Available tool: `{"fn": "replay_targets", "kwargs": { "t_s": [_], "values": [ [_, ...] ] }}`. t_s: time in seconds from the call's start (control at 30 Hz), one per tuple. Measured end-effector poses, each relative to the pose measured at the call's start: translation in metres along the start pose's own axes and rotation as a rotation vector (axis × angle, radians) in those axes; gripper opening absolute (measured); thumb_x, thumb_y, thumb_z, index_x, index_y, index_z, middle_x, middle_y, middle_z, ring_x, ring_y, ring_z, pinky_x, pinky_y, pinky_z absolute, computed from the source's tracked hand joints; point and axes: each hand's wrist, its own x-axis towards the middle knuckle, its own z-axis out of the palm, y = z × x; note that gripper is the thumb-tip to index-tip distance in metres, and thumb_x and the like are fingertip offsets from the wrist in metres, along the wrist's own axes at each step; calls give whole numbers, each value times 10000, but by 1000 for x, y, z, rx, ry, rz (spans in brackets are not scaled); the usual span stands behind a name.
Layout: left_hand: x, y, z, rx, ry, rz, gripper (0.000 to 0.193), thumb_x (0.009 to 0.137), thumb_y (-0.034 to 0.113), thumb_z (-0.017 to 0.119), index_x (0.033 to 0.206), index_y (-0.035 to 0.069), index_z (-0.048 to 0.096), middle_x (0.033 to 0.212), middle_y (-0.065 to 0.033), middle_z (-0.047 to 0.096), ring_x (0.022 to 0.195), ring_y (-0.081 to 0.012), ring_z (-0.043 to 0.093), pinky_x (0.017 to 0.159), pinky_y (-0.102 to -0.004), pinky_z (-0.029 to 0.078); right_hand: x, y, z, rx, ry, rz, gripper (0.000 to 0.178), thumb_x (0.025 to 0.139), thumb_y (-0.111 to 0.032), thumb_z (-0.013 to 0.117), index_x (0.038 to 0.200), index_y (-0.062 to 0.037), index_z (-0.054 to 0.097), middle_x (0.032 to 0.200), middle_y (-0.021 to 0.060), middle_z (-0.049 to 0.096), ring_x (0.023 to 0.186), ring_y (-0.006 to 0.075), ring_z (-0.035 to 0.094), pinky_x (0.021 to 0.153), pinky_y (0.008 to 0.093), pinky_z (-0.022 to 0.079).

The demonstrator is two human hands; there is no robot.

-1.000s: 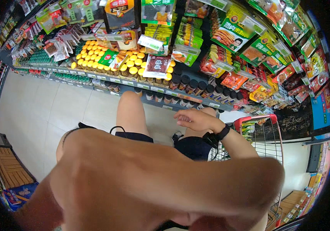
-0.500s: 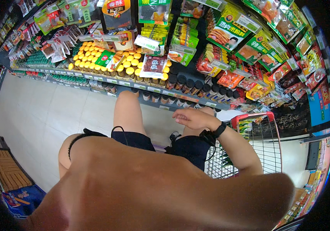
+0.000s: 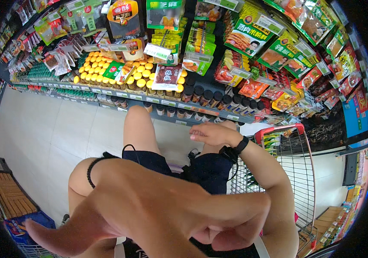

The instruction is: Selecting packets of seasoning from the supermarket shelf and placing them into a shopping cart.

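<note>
My left hand looms large and close, a dark beaded bracelet round its wrist. Its thumb sticks out to the lower left, while the fingers stretch right and bend loosely; nothing shows between them. My right hand lies relaxed over my right knee, fingers loosely out and holding nothing. A black wristband sits on that wrist. Both hands are apart from the goods. Beyond my knees stand yellow-capped jars, with a green packet and a dark red packet lying on top.
Dark-capped spice bottles line the shelf ahead. Hanging seasoning packets fill the racks above. A wire shopping cart with a red handle stands beside my right arm. Pale floor tiles extend to the left, near a slatted wooden surface.
My left hand has turned and drawn back a little from the view, so its thumb and curled fingers now show. My right hand stays on the knee. The view has shifted slightly.
</note>
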Motion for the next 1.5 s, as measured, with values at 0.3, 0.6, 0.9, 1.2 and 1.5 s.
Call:
{"fn": "replay_targets", "kwargs": {
  "t_s": [0.3,0.6,0.9,1.2,1.5],
  "values": [
    [3,-13,8,-87,-10,-52,518,794,518,697,956,46,560,877,-59,452,718,-169,436,652,-296,373,0,4,-2,21,-51,39,489,976,-484,404,1124,-52,579,1001,222,632,949,384,599,830,462,463],
    [-33,-50,-22,-141,194,-211,503,779,500,736,914,50,556,864,-55,451,720,-166,435,652,-287,368,-29,-36,-51,228,301,-106,312,998,-283,468,1059,-1,589,857,113,634,765,197,642,686,325,496],
    [-130,-144,-85,-43,629,-180,467,977,440,450,670,92,404,686,-10,333,620,-130,329,605,-284,319,-186,-24,-102,472,946,89,269,970,-218,513,766,-45,538,640,-2,515,596,95,494,562,263,404],
    [-147,-176,-98,141,531,-311,504,1018,354,394,599,74,367,638,-23,320,619,-152,311,598,-290,299,-324,145,-49,1296,1709,430,320,939,-310,500,675,-130,518,636,16,511,626,152,465,593,283,381],
    [-134,-195,-77,382,328,-526,301,962,164,482,705,26,406,676,-5,407,643,-96,386,604,-250,312,-311,212,10,868,1482,877,468,868,-118,478,1328,-202,462,979,59,548,795,220,580,637,382,456]
  ]
}}
